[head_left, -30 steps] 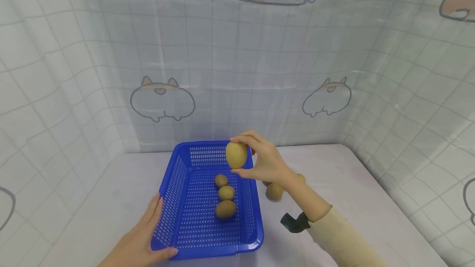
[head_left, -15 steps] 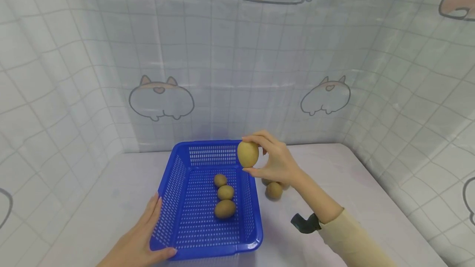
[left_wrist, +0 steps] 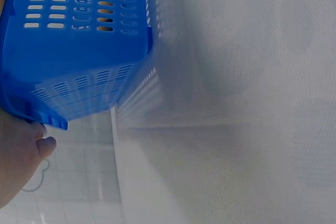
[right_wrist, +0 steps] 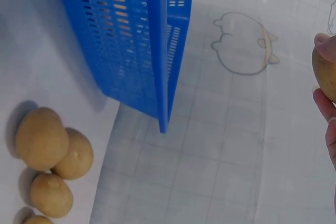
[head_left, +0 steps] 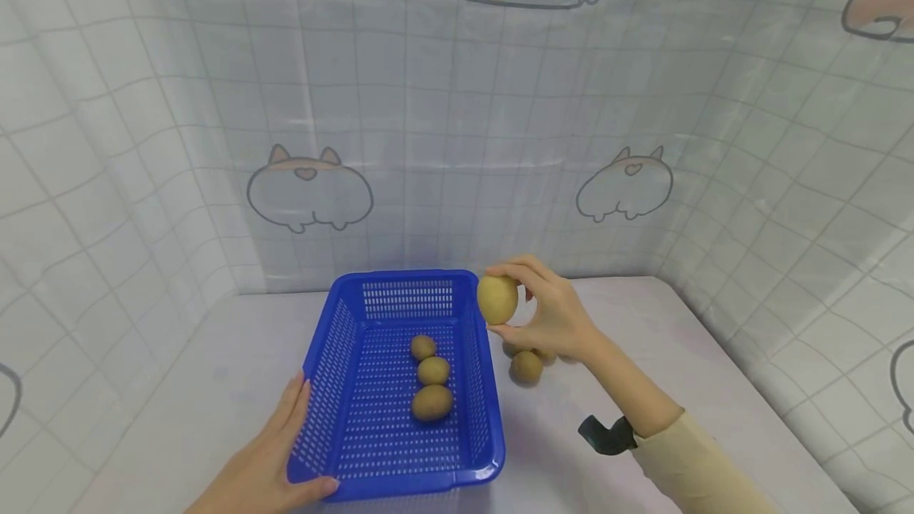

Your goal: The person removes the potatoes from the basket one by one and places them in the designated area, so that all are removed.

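Thumb and fingers of the right hand [head_left: 551,309] are pinching one yellowish potato [head_left: 497,300] by its two ends, parted only as far as its length is needing; the potato is hanging in the air just outside the far right corner of the blue basket [head_left: 394,486]. From where I'm standing it is looking firm, stiff and fairly light, its skin dry and smooth enough to be turning a little under a two-sided pinch, and hard to bruise; around its fattest middle would be the surer hold. Beside the basket's left side, the left hand [head_left: 266,450] is lying with fairly straight fingers along the rim and its thumb over the near edge, apparently steadying it. Three potatoes [head_left: 432,371] are lying in a loose row on the basket's floor, towards its right side, and several loose potatoes [head_left: 526,368] are clustering outside that side. Pale cloth, faintly wrinkled, is covering the table [head_left: 243,355] around the basket, while a gridded curtain [head_left: 464,205] printed with cartoon dogs is rising behind it and closing in both sides.
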Tool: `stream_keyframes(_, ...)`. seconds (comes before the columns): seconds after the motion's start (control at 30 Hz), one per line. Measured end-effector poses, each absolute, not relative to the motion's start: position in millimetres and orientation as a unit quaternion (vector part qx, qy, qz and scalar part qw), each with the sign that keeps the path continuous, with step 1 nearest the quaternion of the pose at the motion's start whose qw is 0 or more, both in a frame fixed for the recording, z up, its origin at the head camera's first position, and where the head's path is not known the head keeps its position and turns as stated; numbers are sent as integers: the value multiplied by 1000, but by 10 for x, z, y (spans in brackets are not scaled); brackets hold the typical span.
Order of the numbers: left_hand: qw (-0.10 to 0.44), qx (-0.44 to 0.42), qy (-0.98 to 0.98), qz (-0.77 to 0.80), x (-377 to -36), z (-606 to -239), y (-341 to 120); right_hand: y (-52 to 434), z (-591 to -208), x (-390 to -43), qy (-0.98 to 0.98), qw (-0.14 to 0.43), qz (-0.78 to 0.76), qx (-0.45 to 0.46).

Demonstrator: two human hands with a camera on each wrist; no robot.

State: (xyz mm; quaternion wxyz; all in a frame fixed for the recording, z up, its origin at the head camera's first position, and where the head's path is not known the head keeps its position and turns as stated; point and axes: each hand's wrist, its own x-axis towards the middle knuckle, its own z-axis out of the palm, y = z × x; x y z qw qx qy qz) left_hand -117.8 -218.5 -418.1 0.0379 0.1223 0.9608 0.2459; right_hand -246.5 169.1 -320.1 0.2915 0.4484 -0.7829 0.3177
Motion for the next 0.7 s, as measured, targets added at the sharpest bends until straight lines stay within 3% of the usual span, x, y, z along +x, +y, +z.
stream_keyframes(0.7,26,131,961,240,-1186,-4162,-2190,2143,-3283,-2453,-798,320,283,426)
